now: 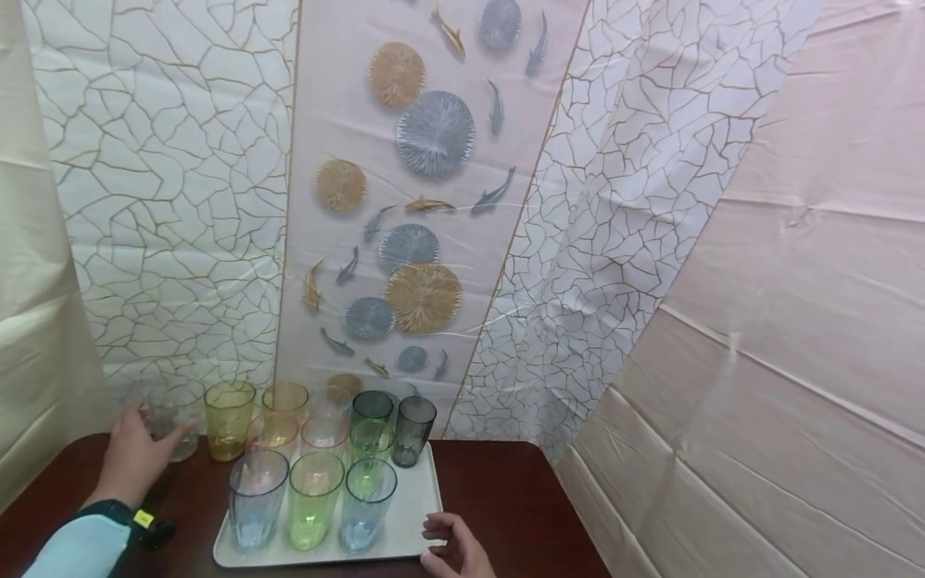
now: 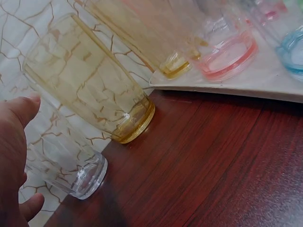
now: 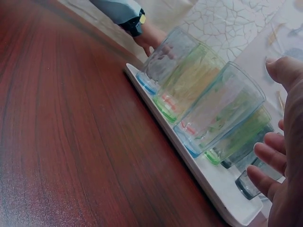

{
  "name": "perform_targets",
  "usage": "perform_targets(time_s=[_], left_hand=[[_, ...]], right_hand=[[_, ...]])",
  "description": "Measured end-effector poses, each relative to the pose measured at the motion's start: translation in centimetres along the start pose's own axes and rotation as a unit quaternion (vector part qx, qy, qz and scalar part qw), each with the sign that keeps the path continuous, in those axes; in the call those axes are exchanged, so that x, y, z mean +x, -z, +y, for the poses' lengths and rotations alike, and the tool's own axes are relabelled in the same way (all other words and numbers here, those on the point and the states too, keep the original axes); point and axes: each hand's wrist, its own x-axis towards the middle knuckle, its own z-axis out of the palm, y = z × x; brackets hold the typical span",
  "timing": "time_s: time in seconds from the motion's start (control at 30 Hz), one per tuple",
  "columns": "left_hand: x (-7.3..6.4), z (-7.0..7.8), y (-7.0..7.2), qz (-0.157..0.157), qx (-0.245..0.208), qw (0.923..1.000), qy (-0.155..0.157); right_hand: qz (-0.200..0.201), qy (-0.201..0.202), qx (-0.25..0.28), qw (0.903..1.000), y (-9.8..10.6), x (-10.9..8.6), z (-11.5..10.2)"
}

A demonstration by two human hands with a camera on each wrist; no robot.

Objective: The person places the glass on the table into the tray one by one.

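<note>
At the far left of the table my left hand [image 1: 137, 461] is beside a clear glass [image 1: 185, 425], its thumb and fingers spread apart. In the left wrist view the clear glass [image 2: 87, 175] stands upright on the table past the thumb; whether the hand touches it cannot be told. A yellow glass [image 1: 230, 421] stands right of it, just off the tray [image 1: 405, 530]. Loosely bent and holding nothing, my right hand [image 1: 458, 546] hovers by the tray's front right corner. Nearest to it on the tray is a blue-tinted glass [image 1: 366, 514].
The white tray bears several more glasses: a blue one [image 1: 253, 514], a green one [image 1: 313, 514], a pink-tinted one [image 1: 325, 429], an amber one [image 1: 292, 397], a dark green one [image 1: 371, 409] and a grey one [image 1: 413, 437]. A patterned cloth [image 1: 433, 353] hangs behind the dark red table [image 1: 499, 498].
</note>
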Motion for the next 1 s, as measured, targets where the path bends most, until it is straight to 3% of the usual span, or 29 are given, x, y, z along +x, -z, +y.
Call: perform_targets(time_s=[0.27,0.43,0.57,0.67,0.77,0.87,1.0], left_hand=[[-0.1,-0.6,0.1,-0.013,-0.004,0.9999,0.008],[-0.3,-0.5,0.2,-0.005,-0.004,0.9999,0.010],[-1.2,-0.2,0.9,-0.005,-0.001,1.0000,0.003],[-2.3,0.1,2.0,-0.021,-0.009,0.9997,-0.003],[-4.0,0.7,3.2,-0.033,-0.025,0.9985,-0.036],[-5.9,1.2,4.3,-0.028,-0.033,0.9942,-0.098],[-8.4,1.7,5.6,-0.026,-0.035,0.9849,-0.168]], right_hand=[[0.005,0.019,0.009,0.9998,-0.4,-0.3,0.1],[0.003,0.020,0.012,0.9997,-0.5,-0.4,0.1],[-0.005,0.029,0.017,0.9994,-0.3,-0.3,0.2],[-0.010,0.059,0.014,0.9981,0.0,-0.2,0.2],[-0.014,0.095,0.009,0.9954,0.3,-0.2,0.4],[-0.016,0.107,0.007,0.9941,0.6,-0.2,0.4],[-0.013,0.078,0.005,0.9969,0.9,-0.1,0.1]])
